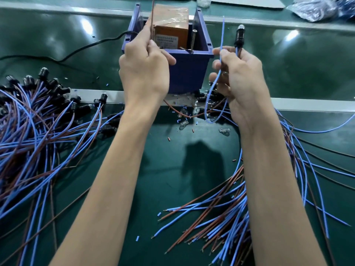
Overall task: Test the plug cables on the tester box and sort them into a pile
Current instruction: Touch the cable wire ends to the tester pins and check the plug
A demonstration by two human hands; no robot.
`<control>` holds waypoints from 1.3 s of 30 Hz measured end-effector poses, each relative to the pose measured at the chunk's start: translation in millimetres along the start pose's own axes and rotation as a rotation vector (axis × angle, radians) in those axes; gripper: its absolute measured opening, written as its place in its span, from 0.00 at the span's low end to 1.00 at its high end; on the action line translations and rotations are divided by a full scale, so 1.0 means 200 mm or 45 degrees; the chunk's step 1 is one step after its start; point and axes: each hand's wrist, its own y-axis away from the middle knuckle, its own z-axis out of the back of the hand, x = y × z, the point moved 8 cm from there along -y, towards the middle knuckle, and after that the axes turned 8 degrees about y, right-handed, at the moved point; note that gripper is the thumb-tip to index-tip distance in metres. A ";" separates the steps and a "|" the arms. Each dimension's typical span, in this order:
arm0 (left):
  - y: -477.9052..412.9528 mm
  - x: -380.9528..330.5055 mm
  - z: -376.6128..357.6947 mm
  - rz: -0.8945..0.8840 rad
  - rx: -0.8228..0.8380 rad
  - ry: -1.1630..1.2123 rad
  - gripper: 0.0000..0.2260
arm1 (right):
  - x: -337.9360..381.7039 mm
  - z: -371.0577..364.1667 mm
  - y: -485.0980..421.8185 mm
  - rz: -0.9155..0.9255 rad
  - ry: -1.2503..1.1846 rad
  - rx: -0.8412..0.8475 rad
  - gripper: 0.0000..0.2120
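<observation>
**Testing step in hand**

The plug cable (239, 38) stands upper centre, clamped in the fingers of our right hand (240, 77); our left hand (144, 68) pinches the brown lead (152, 18) at the tester box (189, 70). Next, we judge: both ends onto its screws (193, 40).

Bare forearms (123, 169); possibly a ring (225, 73) on right hand (244, 81).

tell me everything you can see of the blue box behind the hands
The blue box is an open-topped plastic bin standing upright on the green table. Inside sit an orange block wrapped in clear film with a printed label, and a long screw upright near the front wall. A black cord reaches its left side. The left hand, holding a brown wire, covers its front left corner.
</observation>
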 end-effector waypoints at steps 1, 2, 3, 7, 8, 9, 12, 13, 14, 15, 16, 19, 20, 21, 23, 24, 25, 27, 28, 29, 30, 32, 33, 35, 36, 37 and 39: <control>0.00 0.00 0.00 -0.001 -0.008 -0.024 0.18 | 0.00 0.00 0.00 -0.002 -0.026 -0.010 0.10; 0.00 0.00 0.00 -0.004 -0.018 -0.048 0.18 | -0.01 0.01 -0.01 -0.002 -0.063 -0.014 0.11; 0.00 0.00 0.01 -0.006 -0.030 -0.067 0.17 | -0.01 0.01 -0.01 -0.001 -0.087 -0.017 0.11; -0.01 0.01 0.05 0.010 -0.107 -0.077 0.12 | -0.01 0.03 -0.02 0.023 -0.066 -0.053 0.10; -0.01 0.02 0.06 0.010 -0.131 -0.073 0.09 | -0.01 0.04 -0.02 0.026 -0.055 -0.063 0.09; -0.01 0.02 0.08 0.008 -0.152 -0.078 0.07 | -0.02 0.05 -0.02 0.028 -0.044 -0.073 0.09; -0.02 0.03 0.10 0.021 -0.163 -0.118 0.07 | -0.02 0.06 -0.03 0.024 -0.024 -0.085 0.09; -0.02 0.04 0.11 0.034 -0.158 -0.137 0.07 | -0.02 0.05 -0.03 0.018 -0.020 -0.083 0.09; -0.02 0.05 0.11 0.044 -0.156 -0.157 0.07 | -0.03 0.05 -0.03 0.014 -0.017 -0.078 0.09; -0.03 0.05 0.12 0.053 -0.158 -0.174 0.07 | -0.03 0.05 -0.03 0.010 -0.018 -0.067 0.09; -0.03 0.06 0.13 0.060 -0.162 -0.190 0.07 | -0.03 0.04 -0.03 0.007 -0.021 -0.056 0.10; -0.04 0.07 0.14 0.085 -0.151 -0.228 0.07 | -0.04 0.04 -0.03 0.000 -0.018 -0.027 0.10; -0.04 0.07 0.14 0.095 -0.140 -0.234 0.07 | -0.04 0.04 -0.03 -0.002 -0.013 -0.017 0.10; -0.04 0.07 0.14 0.103 -0.131 -0.237 0.07 | -0.04 0.04 -0.03 -0.004 -0.005 -0.005 0.10; -0.04 0.08 0.14 0.112 -0.122 -0.240 0.08 | -0.04 0.03 -0.02 -0.002 0.012 0.021 0.10; -0.04 0.07 0.14 0.111 -0.116 -0.244 0.08 | -0.04 0.02 -0.02 -0.001 0.019 0.037 0.10; -0.04 0.07 0.13 0.107 -0.109 -0.248 0.09 | -0.04 0.02 -0.02 0.000 0.025 0.055 0.10; -0.04 0.07 0.13 0.098 -0.095 -0.255 0.10 | -0.04 0.00 -0.02 -0.005 0.030 0.092 0.10; -0.04 0.06 0.13 0.096 -0.089 -0.257 0.10 | -0.04 0.00 -0.02 -0.006 0.028 0.108 0.10; -0.04 0.06 0.13 0.096 -0.084 -0.258 0.11 | -0.04 -0.01 -0.02 -0.007 0.029 0.120 0.11; -0.03 0.05 0.13 0.099 -0.079 -0.258 0.11 | -0.04 -0.01 -0.02 -0.007 0.035 0.126 0.11; -0.03 0.05 0.13 0.108 -0.075 -0.258 0.11 | -0.04 -0.01 -0.02 -0.007 0.048 0.128 0.11; -0.03 0.05 0.14 0.113 -0.073 -0.263 0.11 | -0.04 0.00 -0.02 -0.009 0.044 0.128 0.12; -0.03 0.03 0.14 0.117 -0.058 -0.270 0.10 | -0.04 0.00 -0.02 -0.010 0.027 0.129 0.12; -0.03 0.03 0.14 0.118 -0.049 -0.269 0.10 | -0.04 0.00 -0.02 -0.009 0.024 0.131 0.12; -0.03 0.02 0.13 0.118 -0.040 -0.271 0.10 | -0.03 0.00 -0.02 -0.008 0.024 0.134 0.12; -0.03 0.01 0.13 0.117 -0.027 -0.277 0.10 | -0.03 -0.01 -0.02 -0.005 0.023 0.141 0.13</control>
